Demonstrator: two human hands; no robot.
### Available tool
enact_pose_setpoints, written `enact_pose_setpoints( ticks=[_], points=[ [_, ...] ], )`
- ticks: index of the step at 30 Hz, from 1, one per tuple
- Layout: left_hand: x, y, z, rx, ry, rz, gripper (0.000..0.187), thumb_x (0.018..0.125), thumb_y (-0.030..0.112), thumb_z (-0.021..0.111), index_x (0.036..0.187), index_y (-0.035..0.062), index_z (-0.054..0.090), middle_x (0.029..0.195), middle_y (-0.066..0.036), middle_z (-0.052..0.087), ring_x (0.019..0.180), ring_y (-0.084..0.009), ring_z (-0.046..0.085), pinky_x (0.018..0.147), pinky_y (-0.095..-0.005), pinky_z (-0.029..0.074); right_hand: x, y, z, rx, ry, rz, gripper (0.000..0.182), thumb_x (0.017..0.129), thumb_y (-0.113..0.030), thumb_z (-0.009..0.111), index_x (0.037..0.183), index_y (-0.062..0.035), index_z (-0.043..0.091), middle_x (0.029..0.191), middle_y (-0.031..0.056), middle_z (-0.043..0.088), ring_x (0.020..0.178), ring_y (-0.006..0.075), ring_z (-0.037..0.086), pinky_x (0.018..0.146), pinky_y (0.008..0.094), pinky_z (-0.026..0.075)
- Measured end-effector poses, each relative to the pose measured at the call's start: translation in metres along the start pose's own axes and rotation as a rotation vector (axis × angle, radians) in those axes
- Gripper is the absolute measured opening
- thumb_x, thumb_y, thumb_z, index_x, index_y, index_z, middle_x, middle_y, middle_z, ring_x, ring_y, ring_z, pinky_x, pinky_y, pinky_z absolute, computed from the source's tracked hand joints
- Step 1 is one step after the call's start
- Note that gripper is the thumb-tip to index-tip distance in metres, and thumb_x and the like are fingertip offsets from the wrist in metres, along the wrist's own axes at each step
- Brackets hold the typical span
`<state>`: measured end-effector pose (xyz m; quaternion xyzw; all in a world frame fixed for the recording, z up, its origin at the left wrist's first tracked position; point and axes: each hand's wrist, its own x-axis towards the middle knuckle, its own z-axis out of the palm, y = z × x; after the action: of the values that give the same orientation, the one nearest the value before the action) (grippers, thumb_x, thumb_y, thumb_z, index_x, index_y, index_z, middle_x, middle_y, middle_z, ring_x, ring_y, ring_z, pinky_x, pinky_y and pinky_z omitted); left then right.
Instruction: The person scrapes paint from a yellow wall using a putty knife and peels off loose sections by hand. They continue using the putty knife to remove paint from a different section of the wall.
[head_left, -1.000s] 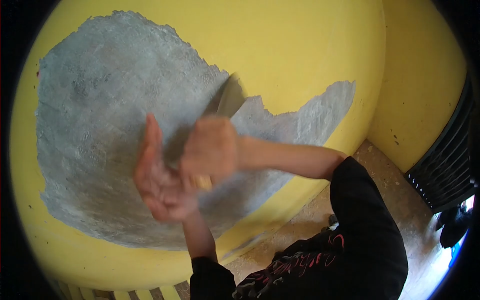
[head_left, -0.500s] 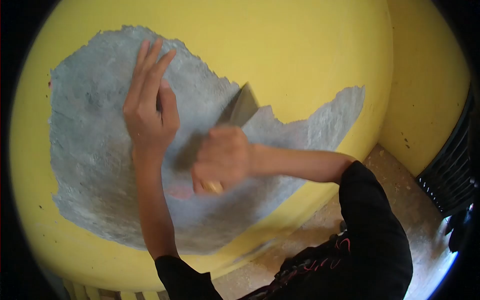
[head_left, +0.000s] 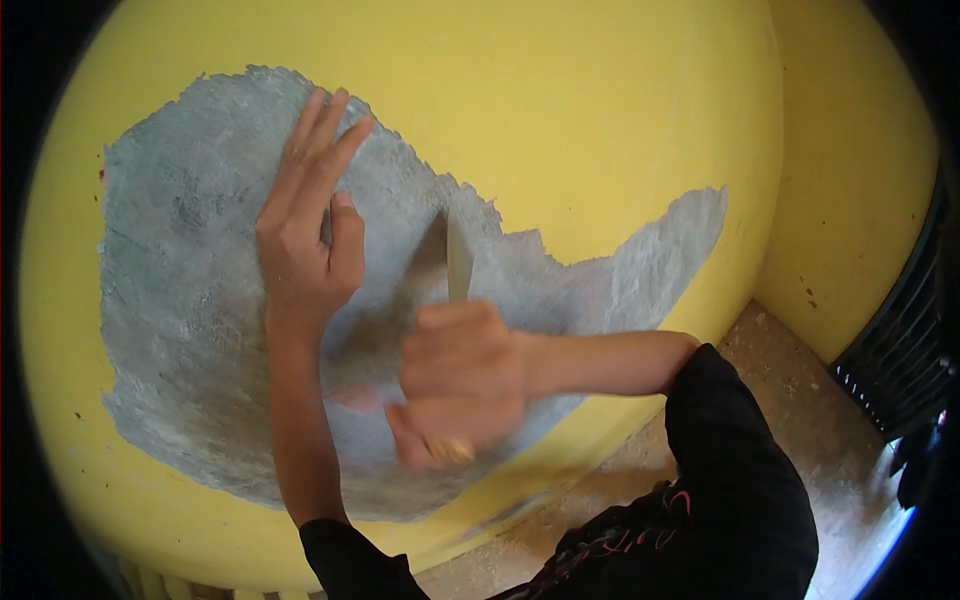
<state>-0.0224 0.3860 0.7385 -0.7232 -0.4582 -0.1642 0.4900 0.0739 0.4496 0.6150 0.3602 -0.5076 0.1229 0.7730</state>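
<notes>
A yellow wall [head_left: 580,120] carries a large bare grey patch [head_left: 190,290] with a ragged paint edge. My left hand [head_left: 315,220] lies on this patch, fingers stretched up toward its upper edge and thumb apart. To its right, my right hand [head_left: 462,375] is wrapped round a scraper [head_left: 459,262]. The thin metal blade points up out of the fist, seen nearly edge-on, its tip over the grey just below the paint edge. A yellowish handle end shows at the bottom of the fist, and the rest of the handle is hidden by my fingers.
At the right, a dark slatted object [head_left: 890,320] stands by another yellow wall face [head_left: 845,190]. Below is a brownish floor [head_left: 780,380] with small specks. Yellow slats [head_left: 165,582] show at the bottom left.
My right hand has moved down and slightly right with the scraper, and the blade has turned from tilted to nearly upright. Where it was, more grey shows along the paint edge. My left hand stays spread.
</notes>
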Motion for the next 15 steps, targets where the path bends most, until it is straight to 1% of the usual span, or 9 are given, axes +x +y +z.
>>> enact_pose_setpoints(
  ticks=[2, 3, 4, 6, 9, 11, 13, 14, 15],
  points=[
    [0.0, 0.001, 0.001, -0.031, 0.005, 0.006, 0.054, 0.073, -0.002, 0.038, 0.121, 0.0012, 0.062, 0.133, -0.018, 0.055, 0.13, -0.0368, 0.046, 0.1, -0.0414, 0.043, -0.008, 0.02, 0.011, -0.168, -0.087, -0.005, 0.025, 0.072, -0.012, 0.06, 0.055, -0.0135, 0.042, 0.053, -0.0014, 0.038, 0.044, 0.015, 0.041, 0.044, 0.0298, 0.027],
    [-0.001, 0.003, -0.001, -0.035, -0.004, 0.017, 0.054, 0.073, -0.002, 0.038, 0.121, 0.0012, 0.062, 0.133, -0.018, 0.055, 0.13, -0.0368, 0.046, 0.1, -0.0414, 0.043, -0.014, 0.009, 0.011, -0.177, -0.076, -0.002, 0.025, 0.072, -0.012, 0.06, 0.055, -0.0135, 0.042, 0.053, -0.0014, 0.038, 0.044, 0.015, 0.041, 0.044, 0.0298, 0.027],
    [-0.002, 0.004, -0.003, -0.051, -0.013, -0.01, 0.055, 0.073, -0.002, 0.038, 0.121, 0.0011, 0.062, 0.133, -0.018, 0.055, 0.129, -0.037, 0.046, 0.1, -0.0414, 0.043, -0.005, -0.008, 0.004, -0.114, -0.025, 0.003, 0.023, 0.071, -0.013, 0.06, 0.056, -0.0132, 0.042, 0.053, -0.0011, 0.038, 0.045, 0.0157, 0.041, 0.044, 0.0297, 0.027],
    [0.002, 0.002, 0.002, -0.064, 0.004, -0.054, 0.056, 0.072, -0.001, 0.037, 0.121, 0.0009, 0.061, 0.132, -0.018, 0.055, 0.129, -0.0372, 0.046, 0.1, -0.0414, 0.043, -0.002, -0.009, -0.002, -0.038, -0.002, -0.001, 0.022, 0.07, -0.013, 0.061, 0.057, -0.0129, 0.043, 0.054, -0.0008, 0.038, 0.045, 0.0164, 0.041, 0.044, 0.0296, 0.027],
    [0.001, 0.001, 0.001, -0.059, 0.019, 0.019, 0.056, 0.071, -0.001, 0.036, 0.121, 0.0001, 0.062, 0.132, -0.018, 0.056, 0.129, -0.0374, 0.047, 0.1, -0.041, 0.044, -0.011, -0.012, 0.013, -0.053, 0.013, 0.036, 0.023, 0.071, -0.011, 0.059, 0.055, -0.0128, 0.042, 0.054, -0.0013, 0.038, 0.045, 0.0156, 0.041, 0.044, 0.029, 0.027],
    [0.0, 0.001, 0.001, -0.059, 0.018, -0.025, 0.056, 0.07, -0.001, 0.036, 0.121, -0.0005, 0.061, 0.132, -0.019, 0.056, 0.129, -0.0373, 0.047, 0.099, -0.04, 0.044, -0.007, -0.018, 0.016, -0.024, 0.125, 0.008, 0.027, 0.064, -0.002, 0.057, 0.051, -0.0125, 0.036, 0.05, -0.0008, 0.03, 0.038, 0.015, 0.03, 0.041, 0.0282, 0.018],
    [0.003, 0.0, 0.001, -0.054, 0.03, -0.011, 0.057, 0.07, -0.001, 0.036, 0.121, -0.0005, 0.061, 0.132, -0.018, 0.056, 0.129, -0.0372, 0.047, 0.099, -0.0399, 0.044, -0.017, 0.012, 0.013, -0.089, 0.057, 0.006, 0.028, 0.064, -0.003, 0.059, 0.051, -0.0125, 0.037, 0.05, -0.0008, 0.031, 0.038, 0.0148, 0.031, 0.042, 0.0283, 0.019],
    [0.0, 0.002, 0.0, -0.058, 0.01, 0.005, 0.057, 0.07, -0.001, 0.036, 0.121, -0.0005, 0.061, 0.132, -0.018, 0.056, 0.129, -0.0371, 0.047, 0.1, -0.0398, 0.044, -0.024, 0.015, 0.014, -0.16, 0.01, 0.028, 0.029, 0.064, -0.004, 0.061, 0.051, -0.0126, 0.038, 0.05, -0.0007, 0.032, 0.038, 0.0147, 0.032, 0.042, 0.0284, 0.02],
    [-0.004, 0.003, -0.001, -0.066, -0.005, 0.005, 0.057, 0.07, -0.001, 0.036, 0.121, -0.0005, 0.061, 0.132, -0.018, 0.056, 0.129, -0.0371, 0.047, 0.1, -0.0398, 0.044, -0.032, 0.002, 0.013, -0.165, 0.018, 0.041, 0.029, 0.064, -0.004, 0.061, 0.051, -0.0126, 0.038, 0.05, -0.0007, 0.032, 0.038, 0.0147, 0.032, 0.042, 0.0284, 0.02]
  ],
)
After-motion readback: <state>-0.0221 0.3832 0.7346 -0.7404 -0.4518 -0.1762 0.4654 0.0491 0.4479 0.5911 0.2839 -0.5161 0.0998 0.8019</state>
